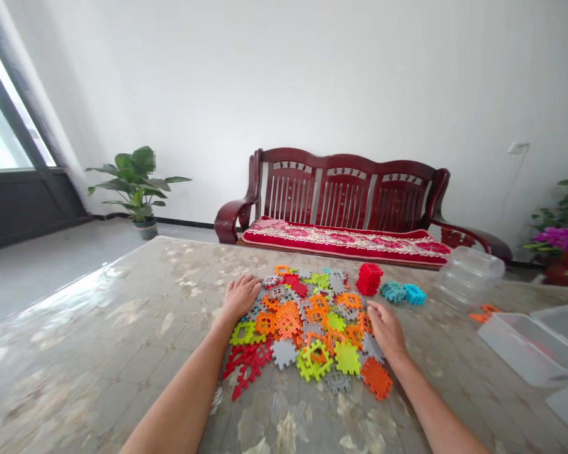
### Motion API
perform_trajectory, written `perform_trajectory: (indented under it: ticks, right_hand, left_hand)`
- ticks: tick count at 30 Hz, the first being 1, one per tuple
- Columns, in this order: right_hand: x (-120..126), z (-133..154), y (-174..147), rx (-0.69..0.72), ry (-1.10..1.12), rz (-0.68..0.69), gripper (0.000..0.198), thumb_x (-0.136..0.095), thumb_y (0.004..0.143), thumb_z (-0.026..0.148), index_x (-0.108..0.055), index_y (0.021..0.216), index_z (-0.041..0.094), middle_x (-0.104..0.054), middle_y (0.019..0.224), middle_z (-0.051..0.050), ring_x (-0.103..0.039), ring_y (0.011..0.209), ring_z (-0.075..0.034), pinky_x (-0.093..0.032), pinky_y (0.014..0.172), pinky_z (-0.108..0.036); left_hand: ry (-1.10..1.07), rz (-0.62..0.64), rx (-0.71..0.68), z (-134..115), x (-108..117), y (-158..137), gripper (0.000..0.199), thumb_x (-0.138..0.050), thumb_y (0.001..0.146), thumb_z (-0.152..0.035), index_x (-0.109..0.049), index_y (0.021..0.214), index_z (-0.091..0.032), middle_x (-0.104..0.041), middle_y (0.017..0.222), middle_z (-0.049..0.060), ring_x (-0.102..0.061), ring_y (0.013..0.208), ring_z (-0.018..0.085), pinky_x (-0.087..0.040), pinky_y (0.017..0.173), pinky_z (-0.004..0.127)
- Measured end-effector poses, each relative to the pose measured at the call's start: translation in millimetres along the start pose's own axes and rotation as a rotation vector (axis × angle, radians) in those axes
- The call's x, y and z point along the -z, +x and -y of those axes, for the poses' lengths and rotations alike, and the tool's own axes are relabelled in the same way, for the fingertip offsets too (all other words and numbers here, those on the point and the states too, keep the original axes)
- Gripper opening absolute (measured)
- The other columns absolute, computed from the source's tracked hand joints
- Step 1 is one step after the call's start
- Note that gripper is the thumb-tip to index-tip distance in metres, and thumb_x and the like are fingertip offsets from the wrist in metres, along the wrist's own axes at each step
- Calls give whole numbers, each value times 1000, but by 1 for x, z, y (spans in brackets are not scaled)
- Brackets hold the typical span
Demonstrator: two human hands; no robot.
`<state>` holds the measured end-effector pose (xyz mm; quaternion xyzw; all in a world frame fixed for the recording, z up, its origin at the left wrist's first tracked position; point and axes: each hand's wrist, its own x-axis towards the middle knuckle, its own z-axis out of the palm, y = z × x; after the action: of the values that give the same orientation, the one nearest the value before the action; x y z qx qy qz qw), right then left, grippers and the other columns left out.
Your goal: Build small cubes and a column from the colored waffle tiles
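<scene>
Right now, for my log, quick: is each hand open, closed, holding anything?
Left hand: open at the tile pile's left edge, nothing visibly held.
Right hand: partly curled at the right edge; grip cannot be told.

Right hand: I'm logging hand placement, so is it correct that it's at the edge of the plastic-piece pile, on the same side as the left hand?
Not the side: the head view shows the right hand at the plastic-piece pile's edge, opposite the left hand.

Interlocking plastic tiles (288, 320) with toothed edges, some solid, some windowed, lie in a loose, overlapping pile (311, 330). Red pieces (252, 366) lie at the pile's near left, a solid orange tile (377, 378) at its near right.
</scene>
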<state>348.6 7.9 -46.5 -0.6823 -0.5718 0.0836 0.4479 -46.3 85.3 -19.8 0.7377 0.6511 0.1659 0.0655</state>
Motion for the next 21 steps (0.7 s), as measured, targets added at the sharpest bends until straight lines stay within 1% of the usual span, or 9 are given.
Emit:
perform_trajectory:
  ticks: [3,7,12,14,15,17,19,21]
  right_hand:
    - [-3,-3,0,9,16,26,53,-37,83,51,-71,102,15,-72,109,-15,-64,105,-28,-46,98,-45]
    - [-4,-2,-1,49,6,23,50,-37,84,50,-72,99,18,-73,106,-13,-65,104,-28,-46,98,-44]
    - [-5,-2,-1,72,1,11,49,-34,86,49,-72,96,19,-73,104,-12,-65,103,-27,-46,98,-43]
    - [-4,-2,-1,65,12,16,49,-34,86,49,-72,96,20,-74,104,-12,-65,103,-27,-46,99,-44]
    - [-3,-2,-2,58,18,16,49,-34,86,49,-72,96,19,-73,105,-12,-64,104,-27,-45,99,-44]
    - [-2,-1,-3,48,26,11,50,-33,86,50,-71,98,19,-73,106,-12,-64,104,-27,-45,99,-44]
    - [0,1,-4,63,18,0,50,-34,86,51,-71,99,19,-73,106,-13,-63,104,-27,-46,98,-44]
    - [1,4,-6,110,-11,-21,48,-37,87,49,-70,100,18,-72,106,-13,-63,103,-27,-45,98,-44]
  left_hand:
    - [-11,-23,31,-3,-2,0,45,-31,99,-40,-59,133,-32,-50,148,5,-36,141,26,-22,116,50]
    - [-13,-44,69,-9,-5,1,45,-31,99,-40,-60,132,-31,-50,148,5,-35,141,26,-21,116,51]
    - [-31,-74,130,-26,-11,2,49,-25,99,-39,-64,126,-27,-52,144,11,-37,139,33,-22,112,61]
    - [-52,-77,124,-31,-12,4,49,-25,99,-39,-66,122,-27,-56,140,11,-40,136,33,-24,111,61]
    - [-65,-74,113,-31,-11,5,48,-25,99,-38,-66,121,-28,-58,138,10,-42,135,32,-25,111,59]
    - [-97,-59,87,-26,-9,8,47,-26,99,-36,-65,123,-28,-62,135,7,-48,130,27,-30,111,51]
    - [-123,-45,62,-14,-5,8,45,-30,98,-32,-63,127,-25,-63,134,6,-53,126,22,-36,109,40]
    - [-134,-44,40,1,-2,5,43,-36,96,-29,-62,129,-21,-63,135,7,-55,125,19,-38,108,33]
